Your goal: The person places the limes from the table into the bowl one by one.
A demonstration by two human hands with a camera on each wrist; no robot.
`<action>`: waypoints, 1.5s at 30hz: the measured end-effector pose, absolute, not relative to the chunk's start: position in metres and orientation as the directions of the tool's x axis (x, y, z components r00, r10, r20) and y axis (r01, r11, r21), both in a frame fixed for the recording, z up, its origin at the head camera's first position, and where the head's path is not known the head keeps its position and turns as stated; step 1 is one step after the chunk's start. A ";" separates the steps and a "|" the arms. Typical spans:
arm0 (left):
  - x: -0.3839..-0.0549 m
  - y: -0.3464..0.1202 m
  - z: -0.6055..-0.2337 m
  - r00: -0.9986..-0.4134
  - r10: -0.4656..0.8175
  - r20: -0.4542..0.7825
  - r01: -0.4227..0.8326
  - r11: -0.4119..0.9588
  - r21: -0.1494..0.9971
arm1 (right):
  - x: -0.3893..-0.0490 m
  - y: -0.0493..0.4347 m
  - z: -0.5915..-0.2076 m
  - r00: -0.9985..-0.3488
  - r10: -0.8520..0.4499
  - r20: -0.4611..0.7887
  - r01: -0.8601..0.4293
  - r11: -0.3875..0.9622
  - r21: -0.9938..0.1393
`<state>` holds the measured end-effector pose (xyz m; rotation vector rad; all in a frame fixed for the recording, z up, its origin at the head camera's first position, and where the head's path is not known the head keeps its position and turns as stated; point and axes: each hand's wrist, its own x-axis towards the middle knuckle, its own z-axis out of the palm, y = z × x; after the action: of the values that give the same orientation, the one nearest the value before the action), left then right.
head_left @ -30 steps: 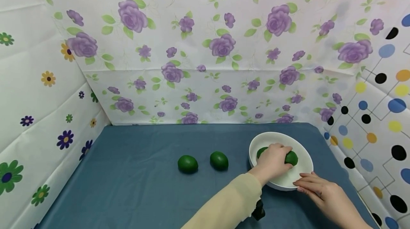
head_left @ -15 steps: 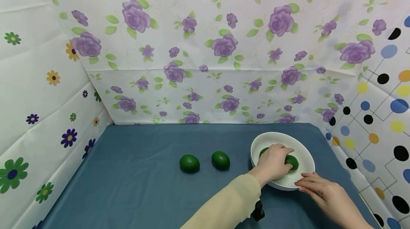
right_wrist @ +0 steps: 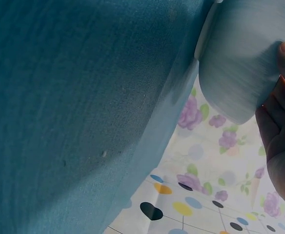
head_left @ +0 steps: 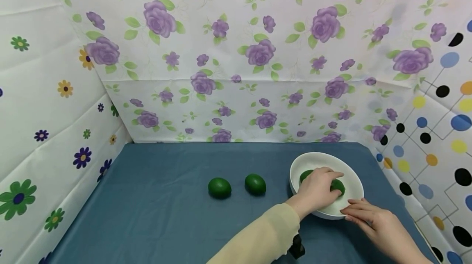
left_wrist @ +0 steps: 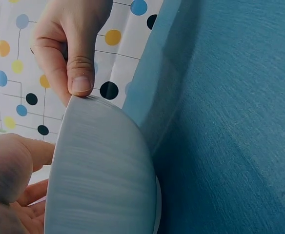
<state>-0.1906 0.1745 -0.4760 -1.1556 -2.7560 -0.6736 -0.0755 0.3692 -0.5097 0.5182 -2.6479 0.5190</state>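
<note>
A white bowl (head_left: 318, 160) sits on the blue cloth at the right in the head view. My left hand (head_left: 318, 188) reaches into it from the left, over a dark green lime (head_left: 338, 187). Index finger and thumb are spread on either side of that lime, with a gap above it. Another lime (head_left: 305, 175) shows partly behind the knuckles. My right hand (head_left: 376, 221) holds the bowl's near right rim. In the left wrist view its thumb (left_wrist: 81, 80) presses the rim. Two more limes, a left one (head_left: 219, 188) and a right one (head_left: 255, 184), lie left of the bowl.
Blue cloth (head_left: 155, 206) covers the table. A purple-flowered sheet (head_left: 228, 51) hangs behind it, a flower-printed sheet (head_left: 33, 104) at the left and a dotted sheet (head_left: 442, 141) at the right. A small black object (head_left: 296, 247) shows beneath the left sleeve.
The lime under my left hand has sunk slightly lower in the bowl, and the fingers have spread a little off it. My right hand stays at the rim. The head view has shifted slightly.
</note>
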 end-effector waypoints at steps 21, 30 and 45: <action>-0.189 0.146 -0.481 -0.722 0.619 0.310 0.670 0.515 0.534 | -0.074 0.369 -0.511 -0.885 -0.230 0.404 -0.370 0.874 -0.314; -0.184 0.124 -0.480 -0.757 0.532 0.378 0.626 0.428 0.651 | -0.075 0.366 -0.510 -0.900 -0.209 0.383 -0.351 0.868 -0.351; -0.164 0.066 -0.480 -0.774 0.464 0.432 0.544 0.137 0.828 | -0.076 0.366 -0.512 -0.913 -0.186 0.362 -0.325 0.868 -0.375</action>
<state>-0.1638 0.0659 -0.4796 -1.0282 -2.3144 -1.7368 -0.0760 0.3656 -0.5118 0.3835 -2.7250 0.6259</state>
